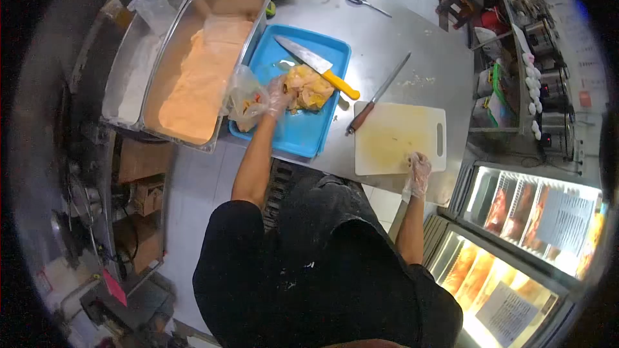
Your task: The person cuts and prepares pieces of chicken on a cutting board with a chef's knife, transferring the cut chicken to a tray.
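Note:
In a thin clear glove, my left hand (278,98) is at the left side of a pile of raw, yellowish meat (308,87) in a blue tray (300,135); its fingers are partly hidden against the meat. Beside that wrist is a clear plastic bag (245,100) with small red bits in it. A knife (316,66) with a yellow handle lies across the tray's right edge. My right hand (419,171), also gloved, rests at the lower right of a white cutting board (387,138), its fingers curled together; whether they hold anything is too small to tell.
A sharpening rod (380,93) lies by the board, and black scissors (367,3) are farther back. Left of the tray stand a metal pan of orange powder (200,84) and one of white powder (138,71). Lit display cabinets (496,270) stand at the right.

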Available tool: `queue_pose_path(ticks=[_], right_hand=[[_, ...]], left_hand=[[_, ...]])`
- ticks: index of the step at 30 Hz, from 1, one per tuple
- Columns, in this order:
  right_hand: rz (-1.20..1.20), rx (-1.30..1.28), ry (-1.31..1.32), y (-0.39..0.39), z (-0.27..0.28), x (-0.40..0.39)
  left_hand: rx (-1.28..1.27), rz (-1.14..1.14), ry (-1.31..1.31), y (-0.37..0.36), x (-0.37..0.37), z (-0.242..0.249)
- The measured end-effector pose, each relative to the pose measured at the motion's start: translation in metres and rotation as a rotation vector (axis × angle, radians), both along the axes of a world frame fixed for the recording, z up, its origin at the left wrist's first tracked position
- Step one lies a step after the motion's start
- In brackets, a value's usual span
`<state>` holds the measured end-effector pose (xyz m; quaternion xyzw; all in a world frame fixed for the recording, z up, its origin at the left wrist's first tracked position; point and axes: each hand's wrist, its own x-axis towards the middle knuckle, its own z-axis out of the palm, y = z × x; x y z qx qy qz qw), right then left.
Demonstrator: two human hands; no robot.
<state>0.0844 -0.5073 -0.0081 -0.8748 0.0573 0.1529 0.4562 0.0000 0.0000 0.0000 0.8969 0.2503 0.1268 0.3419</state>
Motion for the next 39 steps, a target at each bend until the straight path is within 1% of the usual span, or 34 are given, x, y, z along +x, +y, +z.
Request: queue_pose_path(ticks=[1, 2, 3, 5, 6, 8, 9, 10, 13, 14, 15, 16, 17, 19, 20, 22, 23, 26, 29, 31, 32, 34, 35, 37, 38, 39], right_hand=[[0.115, -0.062, -0.112, 0.001, 0.015, 0.009], [0.218, -0.114, -0.218, 0.000, 0.023, 0.010], [0.290, -0.083, -0.337, 0.038, -0.004, 0.062], [0.463, -0.159, -0.420, 0.039, -0.019, 0.065], [0.479, -0.113, -0.422, 0.041, -0.013, 0.062], [0.458, -0.154, -0.357, 0.060, -0.024, 0.070], [0.451, -0.183, -0.314, 0.060, -0.036, 0.069], [0.458, -0.123, -0.435, 0.043, -0.089, 0.076], [0.391, -0.292, -0.387, 0.060, -0.087, 0.077], [0.417, -0.293, -0.417, 0.063, -0.086, 0.079], [0.438, -0.294, -0.445, 0.062, -0.094, 0.083], [0.455, -0.295, -0.472, 0.064, -0.091, 0.081], [0.431, -0.314, -0.378, 0.067, -0.087, 0.080], [0.373, -0.348, -0.190, 0.079, -0.048, 0.069], [0.400, -0.359, -0.284, 0.077, -0.055, 0.069], [0.452, -0.391, -0.474, 0.073, -0.066, 0.069], [0.445, -0.378, -0.474, 0.071, -0.070, 0.067], [0.404, -0.332, -0.445, 0.072, -0.063, 0.061], [0.337, -0.295, -0.369, 0.079, -0.050, 0.059], [0.320, -0.311, -0.322, 0.084, -0.035, 0.057], [0.361, -0.324, -0.402, 0.082, -0.043, 0.058], [0.437, -0.353, -0.565, 0.080, -0.052, 0.061], [0.410, -0.319, -0.493, 0.076, -0.055, 0.063], [0.355, -0.250, -0.346, 0.082, -0.032, 0.056], [0.338, -0.255, -0.353, 0.079, -0.041, 0.059], [0.321, -0.258, -0.360, 0.078, -0.053, 0.063]], left_hand=[[-0.052, -0.001, 0.068, -0.015, -0.007, 0.029], [-0.098, -0.017, 0.139, -0.026, -0.011, 0.040], [0.025, 0.010, 0.138, 0.001, 0.032, 0.046], [0.105, 0.058, 0.281, -0.009, 0.026, 0.040], [0.118, 0.028, 0.310, -0.013, 0.025, 0.041], [0.167, -0.033, 0.357, -0.011, 0.030, 0.047], [0.185, -0.017, 0.384, -0.013, 0.031, 0.047], [0.199, -0.001, 0.418, -0.015, 0.030, 0.045], [0.181, 0.041, 0.464, -0.013, 0.026, 0.046], [0.163, 0.045, 0.467, -0.014, 0.026, 0.046], [0.196, 0.048, 0.456, -0.013, 0.025, 0.039], [0.231, 0.048, 0.446, -0.011, 0.024, 0.027], [0.272, 0.046, 0.433, -0.007, 0.022, 0.018], [0.318, 0.088, 0.362, -0.008, 0.014, 0.013], [0.341, 0.106, 0.322, -0.010, 0.013, 0.012], [0.228, 0.126, 0.396, -0.017, 0.017, 0.030], [0.169, 0.137, 0.439, -0.020, 0.017, 0.036], [0.155, 0.087, 0.406, -0.021, 0.013, 0.032], [0.212, 0.107, 0.437, -0.027, 0.011, 0.033], [0.341, 0.156, 0.376, -0.030, 0.007, 0.019], [0.404, 0.181, 0.344, -0.030, 0.006, 0.012], [0.325, 0.132, 0.289, -0.030, 0.003, 0.016], [0.286, 0.105, 0.259, -0.031, 0.003, 0.019], [0.306, 0.068, 0.234, -0.038, 0.001, 0.032], [0.317, 0.052, 0.223, -0.041, -0.001, 0.036], [0.307, 0.082, 0.180, -0.042, -0.002, 0.031]])
